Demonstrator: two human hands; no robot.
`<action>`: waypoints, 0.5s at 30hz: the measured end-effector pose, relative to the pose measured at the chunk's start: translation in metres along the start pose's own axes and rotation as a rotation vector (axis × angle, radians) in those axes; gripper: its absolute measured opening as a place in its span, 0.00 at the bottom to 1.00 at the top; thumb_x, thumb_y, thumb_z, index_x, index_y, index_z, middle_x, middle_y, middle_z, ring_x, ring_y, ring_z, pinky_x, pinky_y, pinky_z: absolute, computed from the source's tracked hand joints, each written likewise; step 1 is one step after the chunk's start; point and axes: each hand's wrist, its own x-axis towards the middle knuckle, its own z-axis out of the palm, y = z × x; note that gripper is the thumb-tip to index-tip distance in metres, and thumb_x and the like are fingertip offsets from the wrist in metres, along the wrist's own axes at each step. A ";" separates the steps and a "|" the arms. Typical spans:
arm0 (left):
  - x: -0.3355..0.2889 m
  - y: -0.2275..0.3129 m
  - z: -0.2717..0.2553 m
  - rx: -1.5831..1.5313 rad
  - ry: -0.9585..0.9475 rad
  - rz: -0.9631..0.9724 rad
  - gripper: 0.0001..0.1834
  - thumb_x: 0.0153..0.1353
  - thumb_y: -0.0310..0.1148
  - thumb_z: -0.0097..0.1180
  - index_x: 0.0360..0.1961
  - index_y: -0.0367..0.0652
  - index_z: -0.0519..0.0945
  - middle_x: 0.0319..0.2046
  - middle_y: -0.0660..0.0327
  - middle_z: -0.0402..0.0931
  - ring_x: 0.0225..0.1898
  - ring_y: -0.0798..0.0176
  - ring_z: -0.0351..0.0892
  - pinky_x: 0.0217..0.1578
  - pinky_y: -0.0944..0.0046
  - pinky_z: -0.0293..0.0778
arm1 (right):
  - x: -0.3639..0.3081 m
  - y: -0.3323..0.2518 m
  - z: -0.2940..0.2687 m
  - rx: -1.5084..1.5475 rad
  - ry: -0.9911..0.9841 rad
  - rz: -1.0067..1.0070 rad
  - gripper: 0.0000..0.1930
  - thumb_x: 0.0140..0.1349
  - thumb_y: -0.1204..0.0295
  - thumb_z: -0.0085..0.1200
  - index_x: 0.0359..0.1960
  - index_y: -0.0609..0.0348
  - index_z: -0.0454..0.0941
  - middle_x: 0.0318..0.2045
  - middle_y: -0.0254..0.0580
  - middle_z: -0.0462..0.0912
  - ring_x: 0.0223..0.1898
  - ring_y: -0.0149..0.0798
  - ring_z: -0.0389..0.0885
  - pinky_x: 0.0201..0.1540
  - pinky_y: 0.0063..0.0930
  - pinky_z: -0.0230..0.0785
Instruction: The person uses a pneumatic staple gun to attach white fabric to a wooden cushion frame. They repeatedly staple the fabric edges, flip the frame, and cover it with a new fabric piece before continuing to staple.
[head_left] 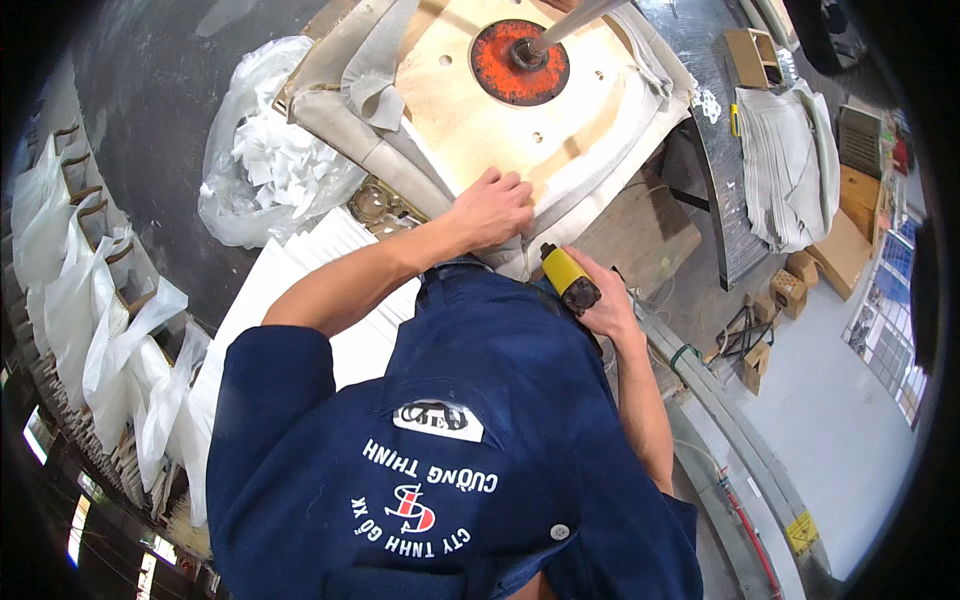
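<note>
A pale plywood seat board (450, 110) lies inside a light grey upholstery fabric (375, 150), whose edges are folded up around it. At the board's near edge, my left hand (490, 208) is closed on the fabric, its knuckles up and fingertips partly hidden. My right hand (607, 300) grips a yellow and black staple gun (570, 277), held low beside my waist, just right of the near corner and apart from the board. Pressing on the board's middle is a round orange-red disc (490, 65) on a metal rod (575, 22).
A clear plastic bag (225, 200) of white scraps lies on the dark table (130, 150) at left, near stacked white sheets (240, 345). Right are stacked grey fabric pieces (790, 165), a yellow cutter (735, 120) and cardboard boxes (755, 58). Plastic-wrapped parts (100, 310) line the far left.
</note>
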 end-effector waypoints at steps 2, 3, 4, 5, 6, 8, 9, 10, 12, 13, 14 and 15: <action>-0.018 0.007 0.003 -0.066 0.007 -0.096 0.11 0.59 0.45 0.62 0.34 0.51 0.83 0.39 0.63 0.75 0.49 0.57 0.73 0.50 0.53 0.67 | 0.001 0.002 -0.002 -0.007 -0.019 -0.029 0.33 0.52 0.72 0.64 0.64 0.52 0.75 0.52 0.56 0.84 0.55 0.59 0.82 0.56 0.41 0.74; -0.023 0.009 0.005 -0.066 0.043 -0.131 0.11 0.59 0.45 0.62 0.34 0.51 0.83 0.39 0.63 0.75 0.48 0.56 0.73 0.49 0.52 0.66 | 0.008 0.002 -0.004 0.001 -0.032 -0.060 0.33 0.51 0.72 0.64 0.64 0.52 0.75 0.52 0.56 0.84 0.55 0.59 0.82 0.57 0.41 0.74; -0.026 0.010 0.006 -0.065 0.089 -0.168 0.11 0.59 0.45 0.62 0.34 0.50 0.83 0.39 0.62 0.75 0.47 0.56 0.73 0.49 0.51 0.66 | 0.014 0.001 -0.008 0.000 -0.044 -0.094 0.34 0.51 0.71 0.65 0.65 0.52 0.75 0.53 0.56 0.84 0.55 0.59 0.82 0.57 0.41 0.74; -0.027 0.011 0.008 -0.063 0.135 -0.206 0.11 0.59 0.45 0.62 0.34 0.50 0.83 0.39 0.62 0.75 0.47 0.56 0.72 0.48 0.50 0.66 | 0.018 0.001 -0.009 -0.008 -0.051 -0.118 0.33 0.52 0.71 0.65 0.64 0.53 0.75 0.52 0.56 0.84 0.54 0.59 0.82 0.56 0.41 0.74; -0.027 0.014 0.010 -0.068 0.149 -0.221 0.11 0.59 0.45 0.62 0.33 0.50 0.83 0.38 0.61 0.74 0.46 0.55 0.72 0.47 0.50 0.66 | 0.021 0.001 -0.009 -0.016 -0.058 -0.142 0.32 0.53 0.71 0.65 0.64 0.54 0.75 0.52 0.56 0.84 0.54 0.58 0.83 0.55 0.40 0.75; -0.030 0.015 0.012 -0.081 0.180 -0.253 0.11 0.58 0.45 0.62 0.32 0.49 0.83 0.38 0.61 0.74 0.46 0.55 0.72 0.48 0.50 0.66 | 0.029 -0.004 -0.009 -0.050 -0.102 -0.166 0.33 0.54 0.69 0.65 0.65 0.53 0.74 0.51 0.56 0.85 0.53 0.58 0.83 0.54 0.42 0.75; -0.030 0.016 0.013 -0.088 0.195 -0.268 0.11 0.58 0.45 0.62 0.31 0.49 0.83 0.38 0.60 0.74 0.46 0.54 0.72 0.48 0.50 0.66 | 0.032 -0.007 -0.010 -0.079 -0.130 -0.159 0.34 0.53 0.68 0.65 0.65 0.52 0.73 0.50 0.56 0.85 0.52 0.59 0.83 0.54 0.43 0.75; -0.031 0.016 0.013 -0.093 0.207 -0.278 0.12 0.58 0.44 0.62 0.30 0.48 0.83 0.38 0.60 0.74 0.46 0.54 0.72 0.48 0.50 0.66 | 0.035 -0.010 -0.009 -0.104 -0.158 -0.146 0.35 0.52 0.67 0.65 0.66 0.51 0.73 0.49 0.56 0.85 0.52 0.61 0.82 0.53 0.45 0.75; -0.032 0.017 0.013 -0.105 0.231 -0.295 0.12 0.58 0.44 0.63 0.28 0.47 0.83 0.38 0.59 0.74 0.46 0.53 0.72 0.48 0.50 0.66 | 0.042 -0.014 -0.007 -0.154 -0.184 -0.118 0.35 0.52 0.65 0.65 0.66 0.50 0.73 0.49 0.57 0.85 0.51 0.61 0.82 0.52 0.46 0.75; -0.032 0.018 0.012 -0.111 0.245 -0.310 0.12 0.58 0.44 0.63 0.28 0.47 0.84 0.38 0.59 0.74 0.46 0.53 0.72 0.47 0.50 0.66 | 0.045 -0.015 -0.006 -0.178 -0.194 -0.099 0.35 0.52 0.64 0.65 0.66 0.49 0.73 0.49 0.57 0.85 0.51 0.61 0.82 0.52 0.47 0.75; -0.031 0.019 0.011 -0.117 0.259 -0.325 0.12 0.57 0.44 0.63 0.27 0.47 0.84 0.38 0.59 0.74 0.46 0.53 0.72 0.47 0.50 0.66 | 0.049 -0.018 -0.006 -0.173 -0.215 -0.065 0.35 0.52 0.64 0.65 0.66 0.48 0.73 0.48 0.58 0.85 0.50 0.62 0.82 0.51 0.48 0.75; -0.031 0.020 0.011 -0.123 0.272 -0.337 0.12 0.57 0.44 0.63 0.26 0.46 0.84 0.38 0.58 0.74 0.47 0.52 0.72 0.47 0.50 0.66 | 0.053 -0.024 -0.007 -0.168 -0.234 -0.029 0.35 0.53 0.63 0.65 0.66 0.47 0.73 0.47 0.58 0.85 0.49 0.62 0.82 0.51 0.48 0.75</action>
